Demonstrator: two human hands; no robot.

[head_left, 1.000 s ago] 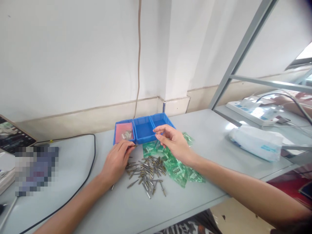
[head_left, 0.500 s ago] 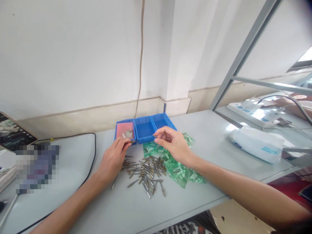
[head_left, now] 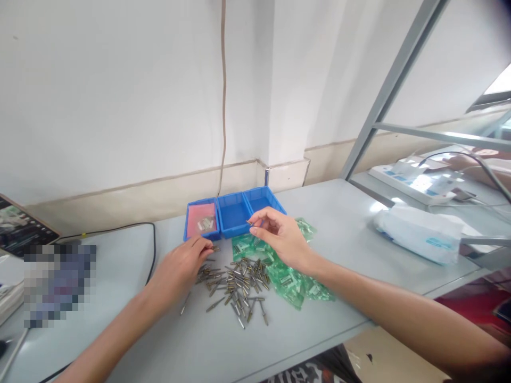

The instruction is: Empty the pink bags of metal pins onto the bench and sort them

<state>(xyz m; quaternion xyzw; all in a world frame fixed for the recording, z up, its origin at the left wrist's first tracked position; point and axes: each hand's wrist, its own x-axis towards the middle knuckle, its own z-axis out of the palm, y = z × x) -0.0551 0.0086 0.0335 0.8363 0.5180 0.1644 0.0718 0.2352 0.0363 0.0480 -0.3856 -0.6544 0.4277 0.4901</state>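
Observation:
A heap of several small metal pins (head_left: 235, 284) lies on the grey table (head_left: 319, 213), partly on green plastic bags (head_left: 295, 279). My left hand (head_left: 179, 268) rests on the table at the heap's left edge, fingers pinched on a small pin near the blue bins. My right hand (head_left: 279, 236) hovers above the green bags, thumb and forefinger pinching a small pin just in front of the blue bins. Three joined blue bins (head_left: 233, 213) stand behind; the left bin (head_left: 200, 219) has a pink liner with a few small parts in it.
A black cable (head_left: 120, 230) runs over the table at the left, beside a blurred patch and a phone (head_left: 19, 226). A white package (head_left: 419, 231) lies at the right below a grey metal frame (head_left: 383, 101). Another person's hand (head_left: 475, 162) shows far right. The table's front edge is close.
My left hand dropped from the pink-lined bin's front edge down to the table by the heap. My right hand stayed nearly still with its pin.

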